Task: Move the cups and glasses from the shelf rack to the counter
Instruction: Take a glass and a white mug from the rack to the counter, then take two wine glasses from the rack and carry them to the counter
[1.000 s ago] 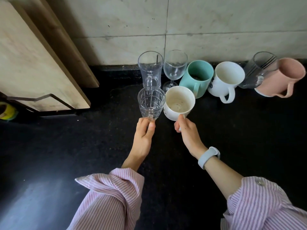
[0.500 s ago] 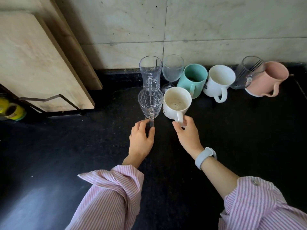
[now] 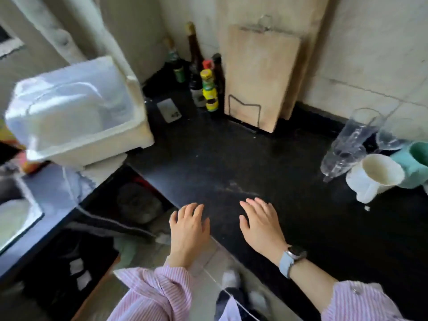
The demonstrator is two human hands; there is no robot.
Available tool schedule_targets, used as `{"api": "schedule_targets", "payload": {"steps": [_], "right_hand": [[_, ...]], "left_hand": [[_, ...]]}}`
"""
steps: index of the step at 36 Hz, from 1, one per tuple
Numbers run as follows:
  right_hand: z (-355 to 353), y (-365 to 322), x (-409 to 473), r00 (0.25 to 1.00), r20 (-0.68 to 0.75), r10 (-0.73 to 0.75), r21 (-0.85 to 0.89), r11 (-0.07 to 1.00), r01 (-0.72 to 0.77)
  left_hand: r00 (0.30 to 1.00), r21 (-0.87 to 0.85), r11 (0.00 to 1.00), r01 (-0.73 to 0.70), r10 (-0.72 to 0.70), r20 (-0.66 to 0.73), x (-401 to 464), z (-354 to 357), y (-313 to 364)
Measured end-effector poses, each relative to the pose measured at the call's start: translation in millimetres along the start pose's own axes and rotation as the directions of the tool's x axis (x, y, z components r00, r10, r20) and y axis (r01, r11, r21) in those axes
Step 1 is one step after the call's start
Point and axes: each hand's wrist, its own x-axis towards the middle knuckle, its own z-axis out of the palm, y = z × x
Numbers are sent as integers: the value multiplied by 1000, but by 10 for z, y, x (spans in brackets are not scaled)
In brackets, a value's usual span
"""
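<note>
On the black counter (image 3: 243, 158), at the right edge of the view, stand a white mug (image 3: 375, 179), a ribbed glass mug (image 3: 340, 161), a tall glass mug (image 3: 361, 128), a wine glass (image 3: 391, 137) and a teal mug (image 3: 414, 163). My left hand (image 3: 188, 230) hovers with spread fingers over the counter's front edge and holds nothing. My right hand (image 3: 261, 225), a watch on its wrist, hangs above the counter with relaxed fingers, also holding nothing. Both hands are well left of the cups.
A white dish rack with a clear lid (image 3: 76, 112) sits at the left near a sink (image 3: 16, 216). Bottles (image 3: 208, 89) and two wooden cutting boards (image 3: 259, 75) stand in the corner. Floor and my feet show below.
Both hands have let go of the glass mug and white mug and pulled back toward me. The view has swung left, so the cups now sit at the right edge.
</note>
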Motion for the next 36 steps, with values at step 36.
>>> {"api": "schedule_targets", "payload": {"steps": [36], "right_hand": [[3023, -6928, -3092, -39, 457, -889, 269, 96, 958]], "left_hand": [[-57, -361, 79, 929, -935, -351, -6304, -1713, -4960]]}}
